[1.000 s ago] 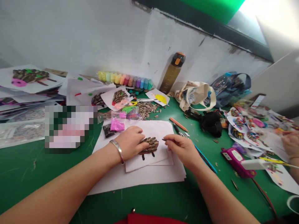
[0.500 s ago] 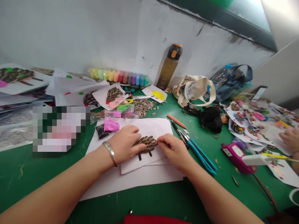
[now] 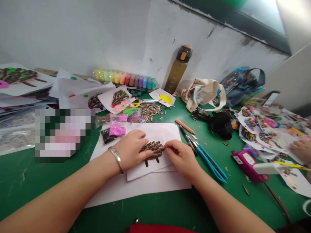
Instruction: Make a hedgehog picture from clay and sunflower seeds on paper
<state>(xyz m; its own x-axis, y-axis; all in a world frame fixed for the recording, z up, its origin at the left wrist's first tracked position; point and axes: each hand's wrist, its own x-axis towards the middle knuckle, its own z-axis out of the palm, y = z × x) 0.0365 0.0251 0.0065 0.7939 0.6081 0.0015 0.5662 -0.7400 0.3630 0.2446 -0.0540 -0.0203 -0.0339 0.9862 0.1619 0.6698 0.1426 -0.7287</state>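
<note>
The left hand (image 3: 130,150), a silver bangle (image 3: 116,158) on its wrist, lies on a sheet of white paper (image 3: 148,134) on the green bench (image 3: 48,200). Its fingers (image 3: 145,154) are close together and press flat against the left end of a sunflower-seed picture (image 3: 153,149). The right hand (image 3: 181,160) meets the picture's other end, its fingers (image 3: 167,150) drawn together in a pinch at the seeds. Whether they hold a seed is hidden.

Overlapping rows of striped seeds cover the oval body, and two short black legs are already drawn below it. The hands hide part of the edges, so any bare patch there cannot be told. No eye or coloured detail shows on the visible part.

Just right of the right hand lie a blue craft knife (image 3: 210,163) and an orange pencil (image 3: 184,126). Beyond the paper are a packet of pink sand (image 3: 117,128) and a heap of loose sunflower seeds (image 3: 149,111). Farther off stand pastel paint tubes (image 3: 123,79), a water bottle (image 3: 178,69) and a canvas tote bag (image 3: 204,95). At the far right, a co-worker's hand (image 3: 301,150) rests among other seed pictures (image 3: 257,136).
</note>
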